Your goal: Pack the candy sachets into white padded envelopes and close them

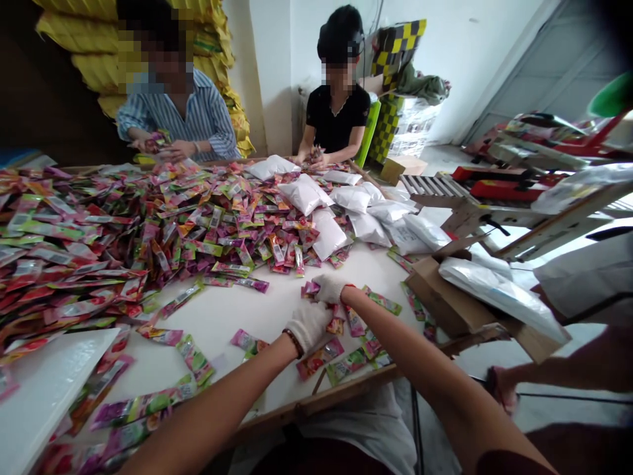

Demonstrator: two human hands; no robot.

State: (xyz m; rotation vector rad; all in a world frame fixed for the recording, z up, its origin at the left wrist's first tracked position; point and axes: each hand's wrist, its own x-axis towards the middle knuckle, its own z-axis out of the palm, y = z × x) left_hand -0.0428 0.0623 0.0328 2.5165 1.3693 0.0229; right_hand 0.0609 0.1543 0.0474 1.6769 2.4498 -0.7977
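Both of my hands wear whitish knit gloves and meet low over the near part of the white table point(198, 316). My left hand point(307, 328) is closed around a few small printed stick packets point(336, 322), whose ends stick out beside its fingers. Just beyond it, my right hand point(330, 289) has its fingers bent against a purple stick packet point(310, 289). Glove and packets overlap here, so part of the grip is hidden. More loose packets in pink, green and purple lie around my wrists, such as a pink one point(320, 359).
A big heap of stick packets point(123, 237) covers the table's left and far side. White filled bags point(356, 198) lie at the right. Cardboard box point(440, 290) stands at the right edge. Two people sit opposite, handling packets; another person's arm point(558, 369) shows at right.
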